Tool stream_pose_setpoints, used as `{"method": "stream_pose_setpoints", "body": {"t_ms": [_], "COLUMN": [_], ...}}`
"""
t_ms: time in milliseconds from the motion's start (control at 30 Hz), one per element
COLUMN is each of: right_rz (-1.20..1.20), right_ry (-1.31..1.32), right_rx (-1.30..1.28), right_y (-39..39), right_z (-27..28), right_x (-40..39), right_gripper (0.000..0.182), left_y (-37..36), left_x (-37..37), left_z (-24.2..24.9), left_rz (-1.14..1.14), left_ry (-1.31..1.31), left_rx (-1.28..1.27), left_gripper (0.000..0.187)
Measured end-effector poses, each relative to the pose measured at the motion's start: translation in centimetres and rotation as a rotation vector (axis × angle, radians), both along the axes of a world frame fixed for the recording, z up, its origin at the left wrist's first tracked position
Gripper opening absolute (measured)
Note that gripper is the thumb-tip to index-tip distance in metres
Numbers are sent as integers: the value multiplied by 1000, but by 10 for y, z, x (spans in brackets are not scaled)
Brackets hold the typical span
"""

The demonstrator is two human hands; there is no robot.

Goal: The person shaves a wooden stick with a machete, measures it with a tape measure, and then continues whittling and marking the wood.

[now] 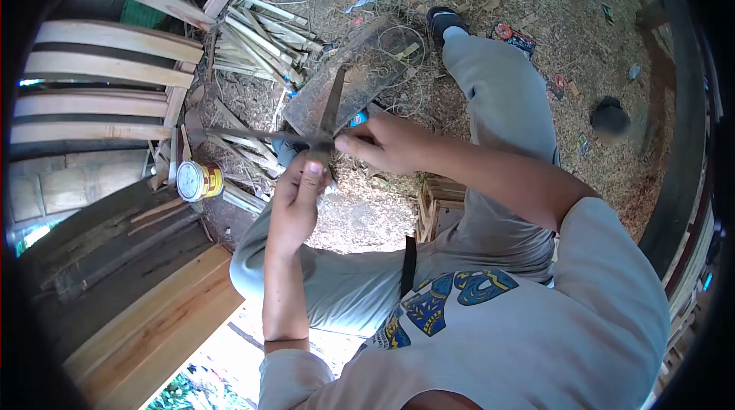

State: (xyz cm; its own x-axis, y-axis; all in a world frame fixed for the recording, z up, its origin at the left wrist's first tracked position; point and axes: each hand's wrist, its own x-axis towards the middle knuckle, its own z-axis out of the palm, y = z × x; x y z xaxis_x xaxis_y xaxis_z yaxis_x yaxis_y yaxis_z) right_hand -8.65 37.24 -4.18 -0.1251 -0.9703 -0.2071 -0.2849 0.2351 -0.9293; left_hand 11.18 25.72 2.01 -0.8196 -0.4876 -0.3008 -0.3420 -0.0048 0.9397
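My left hand (297, 202) is closed, thumb on top, around the lower end of a flat, tapered, blade-like piece (334, 100) that points away from me. A long, thin dark strip (260, 134) crosses it just above the thumb and runs out to the left. At that crossing, the fingers of my right hand (379, 142) are bent together, fingertips right at the strip's near end. Whether the strip is a knife seen edge-on I cannot tell. Beneath both pieces lies a worn board (367, 58) strewn with fine shavings.
Split sticks (264, 39) are heaped left of the board. A white tub with a yellow label (199, 181) stands by the slatted wooden frame (115, 65). Shavings (367, 211) cover the floor between my legs. A dark round object (610, 116) lies at the right.
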Motion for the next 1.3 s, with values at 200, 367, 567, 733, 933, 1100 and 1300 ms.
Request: {"method": "stream_pose_setpoints", "body": {"t_ms": [200,367,567,733,933,1100,1300], "right_rz": [-78,-106,-75,-159,-121,-149,-219], "right_ry": [-79,57,-67,-102,-5,-88,-188], "right_rx": [-38,-91,-30,109,-24,13,134], "right_y": [-12,-4,-6,-15,-7,-5,-24], "right_z": [-10,2,-6,-16,-8,0,-12], "right_x": [13,18,10,14,14,9,16], "right_gripper": [59,59,59,57,58,56,59], "left_y": [0,-2,0,1,-1,-2,-2], "left_x": [-8,-5,-7,-6,-5,-8,-8], "left_z": [4,2,-3,-4,-6,-4,5], "left_rz": [136,159,134,158,183,195,192], "left_ry": [130,117,138,168,162,177,113], "left_rx": [107,134,206,281,330,351,256], "left_gripper": [42,38,38,36,38,38,41]}}
